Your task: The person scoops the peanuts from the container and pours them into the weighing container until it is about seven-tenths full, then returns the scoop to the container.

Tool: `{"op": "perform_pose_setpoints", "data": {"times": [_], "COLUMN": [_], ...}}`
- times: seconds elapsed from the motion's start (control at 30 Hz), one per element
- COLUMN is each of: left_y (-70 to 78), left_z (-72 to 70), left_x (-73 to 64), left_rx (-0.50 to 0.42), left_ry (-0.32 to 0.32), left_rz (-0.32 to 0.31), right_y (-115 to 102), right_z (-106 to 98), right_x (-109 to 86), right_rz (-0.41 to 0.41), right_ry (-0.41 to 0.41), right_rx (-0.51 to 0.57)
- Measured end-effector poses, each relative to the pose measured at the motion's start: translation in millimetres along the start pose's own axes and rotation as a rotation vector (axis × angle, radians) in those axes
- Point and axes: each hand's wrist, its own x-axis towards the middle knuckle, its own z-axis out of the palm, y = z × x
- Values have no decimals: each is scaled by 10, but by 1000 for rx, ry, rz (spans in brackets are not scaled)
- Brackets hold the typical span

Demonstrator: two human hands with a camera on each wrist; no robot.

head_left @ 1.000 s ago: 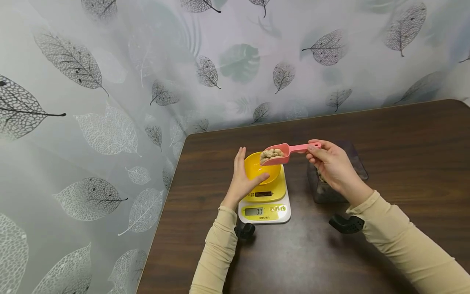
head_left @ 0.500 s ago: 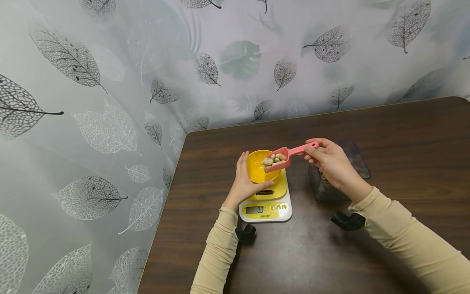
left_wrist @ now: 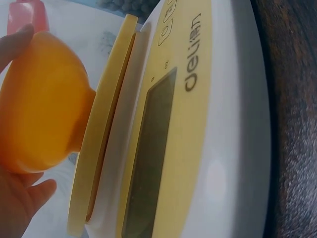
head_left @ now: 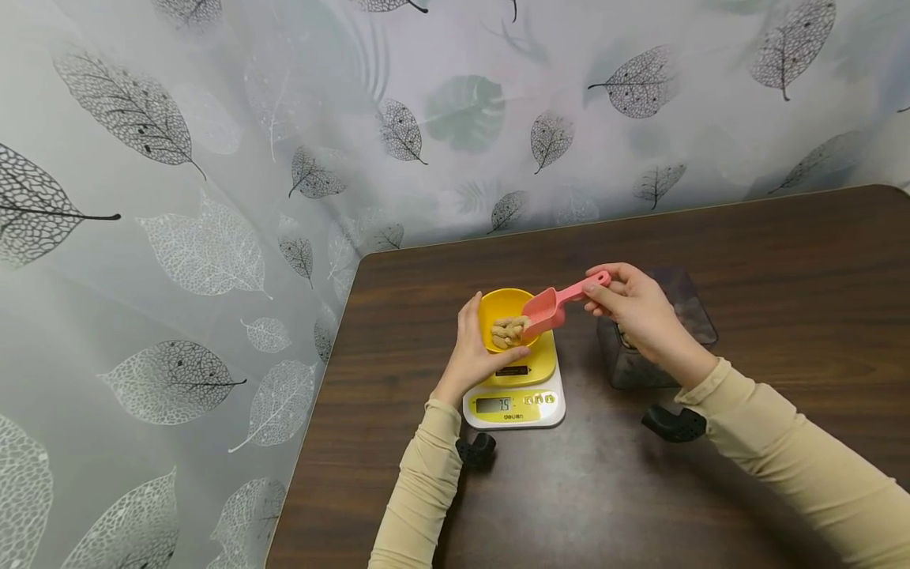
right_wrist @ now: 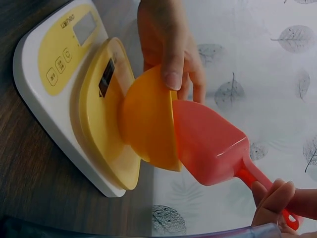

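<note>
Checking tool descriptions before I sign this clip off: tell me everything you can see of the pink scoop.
The pink scoop, plastic by its look, has a deep, open-fronted pan and a slim handle with a hole at its end. The right hand holds the handle. The pan tilts down into the yellow bowl's mouth; its hollow looks mostly bare, with peanuts at its front edge. Whether it touches the rim is unclear.

Smooth plastic scoop and bowl; wood-grained table
</note>
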Motion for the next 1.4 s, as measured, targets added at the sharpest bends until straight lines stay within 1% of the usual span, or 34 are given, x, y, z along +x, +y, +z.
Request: {"op": "perform_pose_setpoints", "data": {"times": [0.27, 0.5, 0.63, 0.7, 0.8, 0.97, 1.03, 1.2, 1.3, 1.4], "left_y": [2, 1, 1, 7, 26, 83, 117, 214, 290, 381], "left_z": [8, 13, 12, 8, -11, -49, -64, -83, -86, -85], "left_x": [-6, -12, -7, -1, 12, 41, 53, 96, 129, 165], "left_rx": [-17, -19, -26, -22, -9, 20, 15, 4, 4, -1], "left_ry": [0, -14, -16, -10, 16, 66, 69, 56, 50, 42], "left_rz": [-6, -10, -9, -2, 20, 61, 69, 87, 101, 120], "right_y": [-13, 6, 7, 3, -3, -15, -30, -117, -188, -252], "right_z": [-1, -11, -18, -20, -24, -50, -73, -166, -242, -322], "right_x": [-9, -14, -13, -10, -7, -13, -20, -56, -76, -96], "right_rz": [8, 21, 19, 17, 16, 2, -16, -85, -116, -140], "right_ry": [10, 23, 30, 34, 36, 34, 31, 26, 48, 88], "right_rx": [8, -8, 12, 26, 47, 128, 204, 354, 380, 388]}}
